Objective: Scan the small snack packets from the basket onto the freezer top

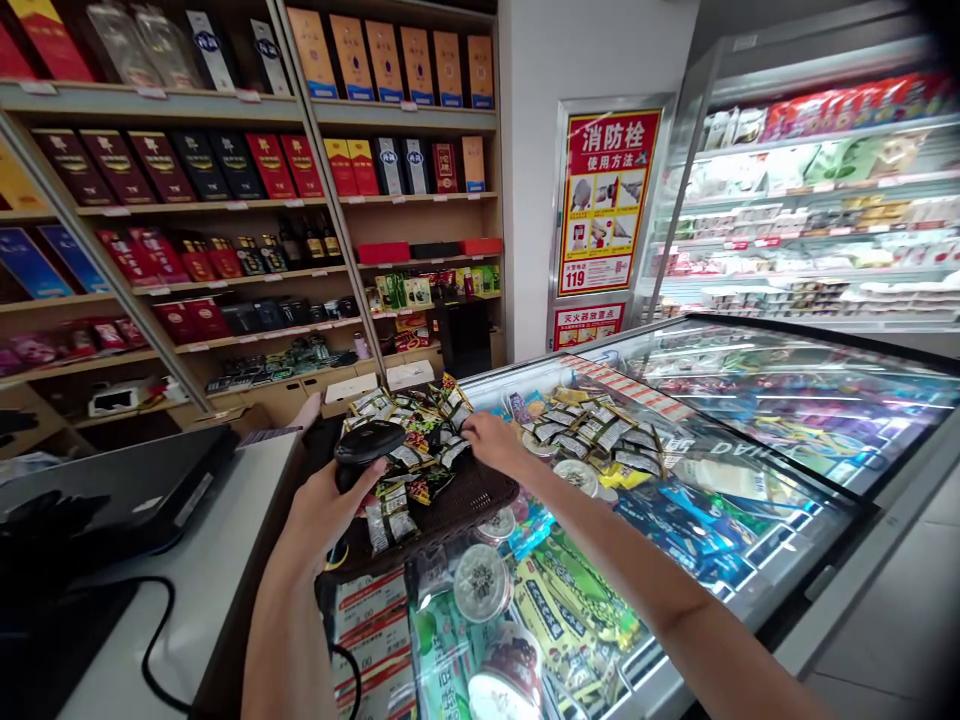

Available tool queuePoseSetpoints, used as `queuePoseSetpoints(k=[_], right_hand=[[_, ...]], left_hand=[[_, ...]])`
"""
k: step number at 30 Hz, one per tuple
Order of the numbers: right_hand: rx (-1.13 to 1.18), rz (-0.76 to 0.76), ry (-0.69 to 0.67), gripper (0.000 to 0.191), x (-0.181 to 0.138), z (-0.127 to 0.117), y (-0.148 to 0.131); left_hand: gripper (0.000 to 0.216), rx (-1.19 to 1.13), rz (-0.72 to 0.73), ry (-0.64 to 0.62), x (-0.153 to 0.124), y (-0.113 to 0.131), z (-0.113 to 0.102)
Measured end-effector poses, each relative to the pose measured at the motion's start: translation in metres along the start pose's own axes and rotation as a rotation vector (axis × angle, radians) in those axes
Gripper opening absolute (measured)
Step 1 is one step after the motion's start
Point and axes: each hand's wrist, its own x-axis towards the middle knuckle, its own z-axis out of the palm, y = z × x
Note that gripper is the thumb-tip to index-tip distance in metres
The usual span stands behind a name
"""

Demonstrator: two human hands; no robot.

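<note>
Black scanner (pixel 369 441), dark packets (pixel 390 516) splashed with silver, yellow and green
Dark brown basket (pixel 480 484); pale grey tabletop (pixel 244 500); white tubs (pixel 480 582) patterned dark on top; strip (pixel 626 384) striped orange-red and white; red-and-yellow poster (pixel 609 200); orange boxes (pixel 352 55) banded blue

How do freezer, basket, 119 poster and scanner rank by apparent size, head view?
Largest to smallest:
1. Freezer
2. Basket, partly covered; judged by outline
3. 119 poster
4. Scanner, partly hidden by the left hand
</note>
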Motion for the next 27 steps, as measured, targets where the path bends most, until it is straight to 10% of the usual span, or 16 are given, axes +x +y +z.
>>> queuePoseSetpoints(k=[8, 15, 27], right_hand=[[0.257, 0.372, -0.291, 0.105, 0.03, 0.053, -0.072], [0.86, 0.404, -0.35, 0.057, 0.006, 0.045, -0.03], [1.172, 0.293, -0.126, 0.053, -0.033, -0.039, 0.037]], left_hand=[[0.062, -0.037, -0.021, 0.071, -0.005, 0.003, -0.003], [0.067, -0.008, -0.003, -0.034, -0.002, 0.001, 0.003], [0.063, -0.096, 0.04, -0.14, -0.013, 0.019, 0.02]])
